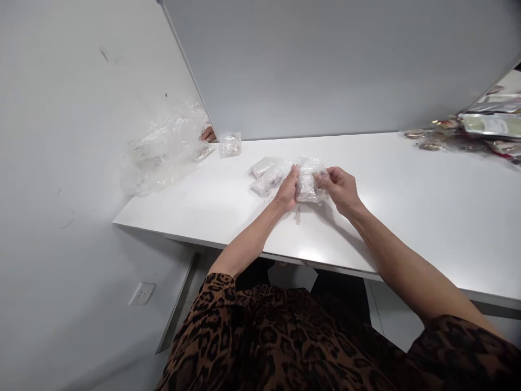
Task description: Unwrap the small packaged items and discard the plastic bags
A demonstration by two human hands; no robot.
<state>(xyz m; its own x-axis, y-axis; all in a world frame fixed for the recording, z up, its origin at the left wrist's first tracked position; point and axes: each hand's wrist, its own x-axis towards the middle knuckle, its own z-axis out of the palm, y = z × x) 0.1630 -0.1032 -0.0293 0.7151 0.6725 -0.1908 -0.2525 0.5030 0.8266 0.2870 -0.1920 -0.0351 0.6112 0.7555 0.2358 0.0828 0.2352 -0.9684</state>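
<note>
Between my two hands is a bubble-wrapped packet, lifted toward me over the white table. My left hand grips its left edge, thumb on top. The fingers of my right hand pinch the wrap at its right side. What lies inside the bubble wrap is too blurred to name. Just left of my left hand, another bubble-wrapped packet lies on the table, with a flat pale packet partly behind it.
A small wrapped packet stands near the back panel. Loose clear plastic wrap is heaped at the table's left end, against the wall. Several shiny packages are piled at the back right. The table's front edge runs before my body.
</note>
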